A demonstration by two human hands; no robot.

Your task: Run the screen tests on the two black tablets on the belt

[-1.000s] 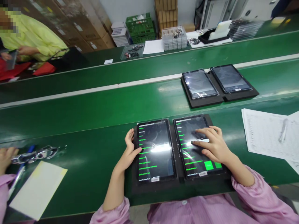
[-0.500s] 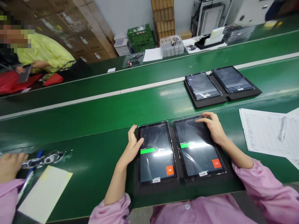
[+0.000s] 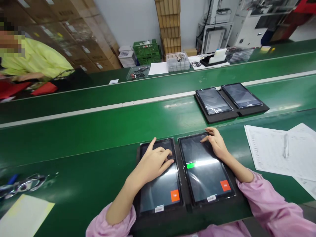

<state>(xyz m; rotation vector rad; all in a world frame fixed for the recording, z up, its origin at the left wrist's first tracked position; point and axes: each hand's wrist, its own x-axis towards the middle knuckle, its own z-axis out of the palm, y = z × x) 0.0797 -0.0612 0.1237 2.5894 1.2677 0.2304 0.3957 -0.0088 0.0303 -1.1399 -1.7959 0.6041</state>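
Fingers of the left hand (image 3: 154, 161) loosely curled, index extended, tips resting on the upper screen of the left tablet (image 3: 160, 191). Right hand (image 3: 217, 144) fingers bent and spread, tips pressing the top of the right tablet (image 3: 207, 171). Neither hand grips anything. Both tablets lie side by side in a black foam tray (image 3: 185, 210) on the green bench (image 3: 86, 158), just before the person (each screen shows an orange "Fail" button; the right also a green bar). Step judged: touch-screen test, mid-run. Next move probably calls for deliberate, flat fingertip contact on both screens, well clear of the orange buttons.
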